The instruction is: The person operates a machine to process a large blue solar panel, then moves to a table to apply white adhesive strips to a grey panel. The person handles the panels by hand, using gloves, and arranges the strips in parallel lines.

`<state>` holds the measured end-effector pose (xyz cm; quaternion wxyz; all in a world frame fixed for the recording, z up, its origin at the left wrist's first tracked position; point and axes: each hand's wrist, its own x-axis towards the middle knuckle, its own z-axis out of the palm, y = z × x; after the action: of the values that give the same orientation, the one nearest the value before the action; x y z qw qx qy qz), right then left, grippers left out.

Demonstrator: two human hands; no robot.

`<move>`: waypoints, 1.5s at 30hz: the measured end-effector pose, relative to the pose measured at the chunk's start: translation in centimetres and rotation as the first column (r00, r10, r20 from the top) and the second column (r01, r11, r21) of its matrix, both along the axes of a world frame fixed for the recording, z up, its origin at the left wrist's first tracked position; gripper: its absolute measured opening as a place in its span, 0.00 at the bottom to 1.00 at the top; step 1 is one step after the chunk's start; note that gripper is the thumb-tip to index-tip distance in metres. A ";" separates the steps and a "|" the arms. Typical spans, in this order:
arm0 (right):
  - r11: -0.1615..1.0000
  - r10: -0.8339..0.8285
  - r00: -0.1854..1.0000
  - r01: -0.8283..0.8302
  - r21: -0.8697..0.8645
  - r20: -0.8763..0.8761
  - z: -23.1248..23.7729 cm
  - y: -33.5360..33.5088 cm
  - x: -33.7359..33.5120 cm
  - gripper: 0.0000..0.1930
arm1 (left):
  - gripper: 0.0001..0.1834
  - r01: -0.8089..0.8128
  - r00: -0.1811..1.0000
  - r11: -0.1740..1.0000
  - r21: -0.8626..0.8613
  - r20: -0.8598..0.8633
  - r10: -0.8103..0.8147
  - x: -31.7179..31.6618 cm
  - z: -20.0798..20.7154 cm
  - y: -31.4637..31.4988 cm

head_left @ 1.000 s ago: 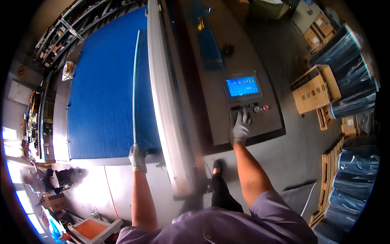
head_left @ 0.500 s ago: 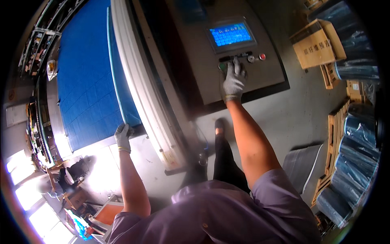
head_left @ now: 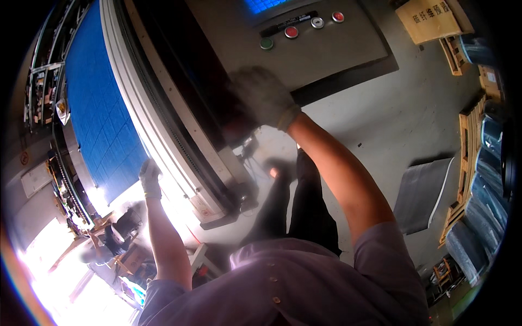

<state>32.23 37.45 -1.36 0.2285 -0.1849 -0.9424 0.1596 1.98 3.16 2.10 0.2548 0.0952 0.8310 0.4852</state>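
The blue surface (head_left: pixel 103 130), flat and faintly lined, lies left of a long white beam (head_left: pixel 142 127). The left hand (head_left: pixel 150 175), gloved, is at the surface's near corner; the gloved right hand (head_left: pixel 265 96) blurs beside a grey panel (head_left: pixel 337 60). Neither hand's grip is clear.

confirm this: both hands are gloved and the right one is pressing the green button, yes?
Not quite: in the head view the right hand is clear of the green button, below it in the picture. It and the left hand are both gloved.
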 end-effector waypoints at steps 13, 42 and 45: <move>0.978 0.207 0.971 -0.207 -0.007 0.118 -0.1 -1.1 -2.0 0.26 | 0.15 0.119 0.986 0.984 -0.136 -0.104 -0.133 -5.9 -4.8 -5.0; 0.993 0.098 0.990 -0.090 -0.078 0.105 -0.3 -4.5 -5.1 0.31 | 0.19 -0.339 0.823 0.879 -0.336 -0.559 0.104 0.7 0.1 0.2; 0.991 0.083 0.992 -0.071 -0.116 0.097 0.7 -4.5 -4.7 0.26 | 0.27 -0.140 0.482 0.922 -0.360 -0.839 -0.254 2.5 0.0 1.6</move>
<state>27.48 32.95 -0.67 0.1631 -0.1688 -0.9488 0.2114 4.49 4.73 2.06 -0.1734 0.3050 0.9172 0.1887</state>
